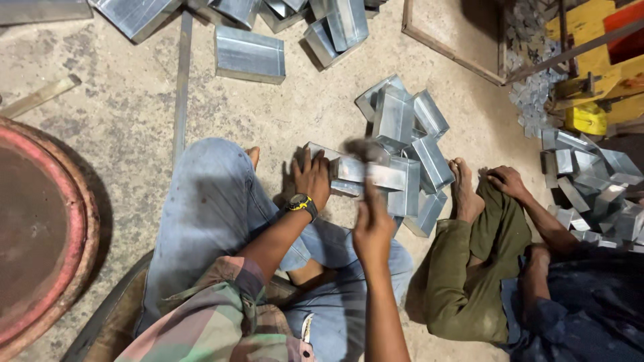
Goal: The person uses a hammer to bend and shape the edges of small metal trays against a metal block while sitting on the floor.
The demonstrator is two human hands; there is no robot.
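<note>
Head view, looking down at a seated person at work on the floor. The fingers [315, 164] of the left hand [312, 179] lie spread and flat on a folded sheet-metal box [365, 173], pinning its near end to the concrete floor [127, 107]; they press rather than grip. The right hand [373, 228] is closed around the handle of a hammer [364, 151], whose head is blurred just above the same box; the exact finger wrap is hidden by the back of the hand. A wristwatch [301, 201] with a yellow bezel sits on the left wrist.

The box lies between the person's knees, touching the front of a loose pile of similar boxes [412, 144]. Judged from its look, the piece is thin galvanised sheet: light, stiff along the folds, smooth and somewhat slippery, with cut edges likely sharp. The flat face away from the struck seam seems the safest place to hold it.

More boxes [249, 53] lie at the top edge and beside a second person's hand [506, 181] at right. A round red-rimmed disc [74, 221] lies at left.
</note>
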